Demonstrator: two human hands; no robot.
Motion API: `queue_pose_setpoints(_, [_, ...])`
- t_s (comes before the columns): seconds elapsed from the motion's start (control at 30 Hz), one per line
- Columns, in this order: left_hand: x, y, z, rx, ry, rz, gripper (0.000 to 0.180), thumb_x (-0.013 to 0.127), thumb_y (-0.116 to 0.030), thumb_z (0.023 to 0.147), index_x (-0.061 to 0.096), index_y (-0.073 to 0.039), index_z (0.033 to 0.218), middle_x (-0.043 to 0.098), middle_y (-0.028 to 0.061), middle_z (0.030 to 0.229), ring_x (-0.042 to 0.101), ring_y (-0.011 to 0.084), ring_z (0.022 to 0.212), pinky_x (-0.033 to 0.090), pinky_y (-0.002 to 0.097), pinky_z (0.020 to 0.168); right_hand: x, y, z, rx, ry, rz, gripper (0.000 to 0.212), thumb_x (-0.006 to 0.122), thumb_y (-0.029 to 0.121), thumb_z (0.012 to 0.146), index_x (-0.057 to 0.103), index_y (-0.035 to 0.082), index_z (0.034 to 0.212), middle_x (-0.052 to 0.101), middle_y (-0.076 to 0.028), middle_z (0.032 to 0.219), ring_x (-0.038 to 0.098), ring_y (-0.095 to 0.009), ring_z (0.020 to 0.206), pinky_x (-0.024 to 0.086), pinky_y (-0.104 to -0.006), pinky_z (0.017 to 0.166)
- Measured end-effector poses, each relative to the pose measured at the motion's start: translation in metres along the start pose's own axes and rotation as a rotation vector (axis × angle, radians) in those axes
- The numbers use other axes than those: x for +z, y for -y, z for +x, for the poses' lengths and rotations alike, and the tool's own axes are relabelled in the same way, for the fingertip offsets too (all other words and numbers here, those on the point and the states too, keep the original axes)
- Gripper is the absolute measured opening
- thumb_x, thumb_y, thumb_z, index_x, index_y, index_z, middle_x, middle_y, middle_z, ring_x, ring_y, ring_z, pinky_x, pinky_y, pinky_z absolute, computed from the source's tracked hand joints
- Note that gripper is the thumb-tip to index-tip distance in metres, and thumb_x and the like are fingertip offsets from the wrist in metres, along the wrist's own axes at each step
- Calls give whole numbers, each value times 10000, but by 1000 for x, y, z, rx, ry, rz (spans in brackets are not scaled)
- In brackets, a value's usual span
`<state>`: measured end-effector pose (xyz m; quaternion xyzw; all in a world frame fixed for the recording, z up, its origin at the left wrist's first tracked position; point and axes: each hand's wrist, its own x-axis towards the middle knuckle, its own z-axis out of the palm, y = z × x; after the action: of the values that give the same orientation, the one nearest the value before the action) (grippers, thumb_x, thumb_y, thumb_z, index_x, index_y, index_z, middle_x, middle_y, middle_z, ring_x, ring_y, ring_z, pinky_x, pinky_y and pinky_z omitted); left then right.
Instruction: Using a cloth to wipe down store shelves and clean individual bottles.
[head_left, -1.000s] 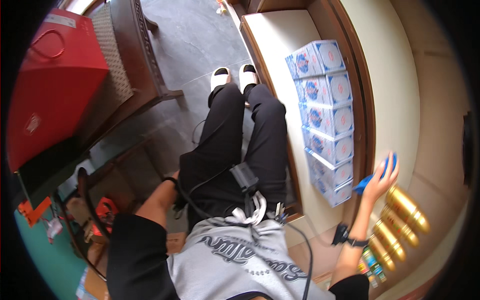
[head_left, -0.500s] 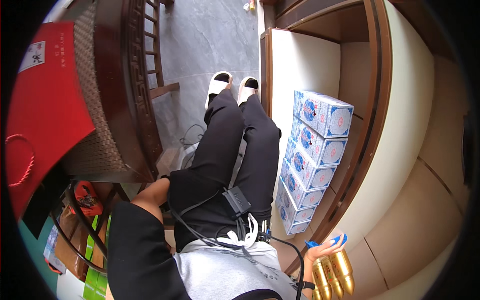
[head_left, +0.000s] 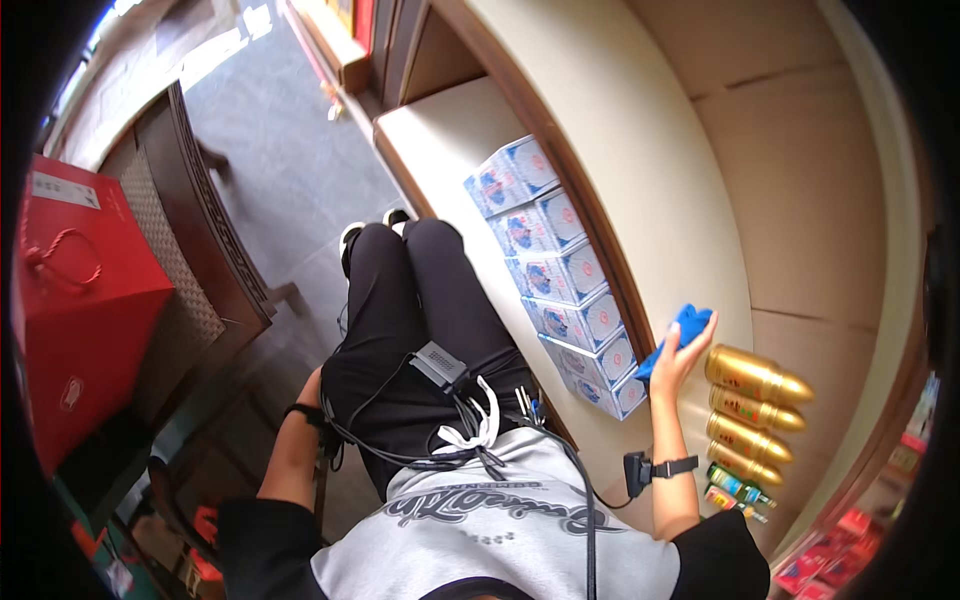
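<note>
My right hand point(head_left: 676, 368) is closed round a bunched blue cloth point(head_left: 690, 322), raised over the upper shelf. Beside that hand stand several gold bullet-shaped bottles point(head_left: 757, 374) in a row, apart from it. Small dark-green bottles point(head_left: 738, 485) follow at the near end of the row. My left hand point(head_left: 316, 388) hangs down beside my left thigh; only a bit of it shows past the wristband, and its fingers are hidden.
Several blue-and-white boxes point(head_left: 545, 222) line the lower shelf on my right, behind a brown shelf edge point(head_left: 590, 220). On the left stand a large red gift bag point(head_left: 110, 300) and a dark carved wooden chair point(head_left: 205, 215). Cables point(head_left: 400, 455) run across my lap and waist.
My view has turned and shifted along the shelf. My right hand, with the blue cloth, has moved forward, away from the bottles' tops. My left arm has shifted back from my thigh's front.
</note>
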<state>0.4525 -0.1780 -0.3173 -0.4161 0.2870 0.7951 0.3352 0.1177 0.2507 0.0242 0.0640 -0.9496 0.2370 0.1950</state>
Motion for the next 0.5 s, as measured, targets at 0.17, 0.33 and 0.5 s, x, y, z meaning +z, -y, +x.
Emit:
queue_pose_setpoints(0.17, [-5, -51, -12, 366, -25, 507, 316, 555, -191, 891, 604, 61, 1074, 661, 50, 938, 607, 153, 837, 465, 266, 791, 18, -28, 17, 164, -82, -62, 555, 530, 221, 875, 322, -51, 1312, 320, -265, 1359, 288, -403, 1273, 219, -476, 1061])
queue_pose_setpoints(0.33, [-1, -64, -78, 548, -423, 783, 342, 556, -199, 892, 583, 75, 1094, 661, 102, 947, 611, 167, 866, 465, 279, 799, 89, 69, 65, -89, -143, -137, 417, 617, 196, 766, 462, -9, 1095, 476, -204, 1098, 457, -371, 1041, 342, -514, 894])
queue_pose_setpoints(0.5, [134, -126, -197, 871, -599, 1238, 347, 542, -176, 905, 535, 57, 1163, 632, 191, 1029, 618, 206, 913, 466, 309, 820, 162, 151, 122, -203, 87, -133, 621, 519, 349, 862, 335, -37, 1313, 327, -238, 1372, 285, -368, 1291, 210, -581, 1026])
